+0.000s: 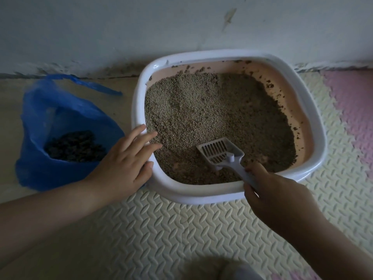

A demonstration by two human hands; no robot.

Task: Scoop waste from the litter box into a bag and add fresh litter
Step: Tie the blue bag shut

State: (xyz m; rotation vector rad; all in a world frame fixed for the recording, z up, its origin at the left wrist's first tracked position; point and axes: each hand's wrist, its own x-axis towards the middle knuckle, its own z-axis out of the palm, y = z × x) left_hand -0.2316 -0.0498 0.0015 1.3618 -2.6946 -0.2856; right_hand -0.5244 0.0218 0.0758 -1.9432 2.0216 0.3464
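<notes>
Room: a dim corner where a scuffed pale wall [121, 27] meets the floor; you look down at a cream foam mat [161, 229] with a pink tile [351, 110] at its right edge.
Litter box [139, 93]: a white-rimmed tray with a pink inner wall. It stands at the far edge of the mat, close to the wall.
Litter [212, 110]: grey-brown grains fill the tray, paler at the far left and darker toward the right. Crumbs cling to the pink wall on the far and right sides.
Scoop [218, 152]: pale slotted plastic, lying in the litter near the tray's near edge. Its bowl points to the far left and its handle crosses the near rim.
Your right hand [276, 197]: your fingers are wrapped round the scoop's handle just over the near rim.
Your left hand [125, 160]: your fingers are straight and fanned apart, lying across the rim at the tray's near left corner. The fingertips reach over the litter and the thumb sits against the rim.
Bag [50, 110]: blue plastic with its mouth open, standing on the bare floor [12, 122] off the mat's left edge, just beside the tray.
Waste [74, 146]: a heap of dark clumps at the bottom of the bag.
</notes>
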